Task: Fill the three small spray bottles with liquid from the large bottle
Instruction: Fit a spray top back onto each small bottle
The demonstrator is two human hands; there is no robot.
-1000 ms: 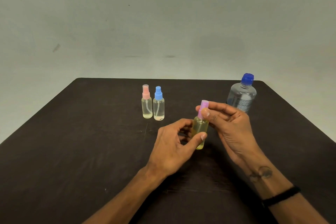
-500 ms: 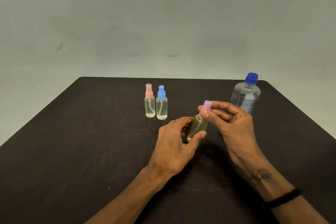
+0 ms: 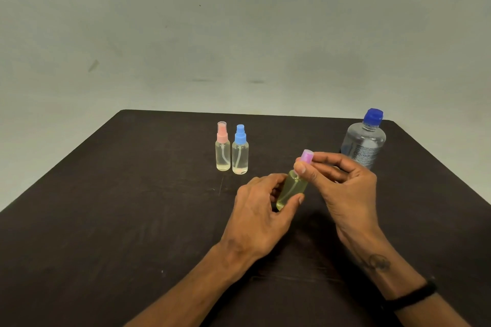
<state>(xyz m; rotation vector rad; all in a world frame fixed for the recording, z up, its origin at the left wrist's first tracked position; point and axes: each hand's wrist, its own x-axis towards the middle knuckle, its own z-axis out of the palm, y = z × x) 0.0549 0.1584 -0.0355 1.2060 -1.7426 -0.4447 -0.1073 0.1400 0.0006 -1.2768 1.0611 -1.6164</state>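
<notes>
My left hand (image 3: 259,210) grips the body of a small spray bottle (image 3: 291,188) holding yellowish liquid, tilted with its top to the right, above the dark table (image 3: 106,220). My right hand (image 3: 345,191) pinches its purple spray top (image 3: 307,156) between thumb and fingers. Two more small spray bottles stand upright side by side further back: one with a pink top (image 3: 222,147) under a clear cap and one with a blue top (image 3: 240,150), both with pale liquid. The large clear bottle (image 3: 365,141) with a blue cap stands at the back right.
The table's far edge runs just behind the bottles, with a plain grey wall beyond. A black band circles my right wrist (image 3: 409,297).
The held bottle has tilted from near upright to leaning with its top toward the right. Both hands stay on it, and the view has shifted slightly.
</notes>
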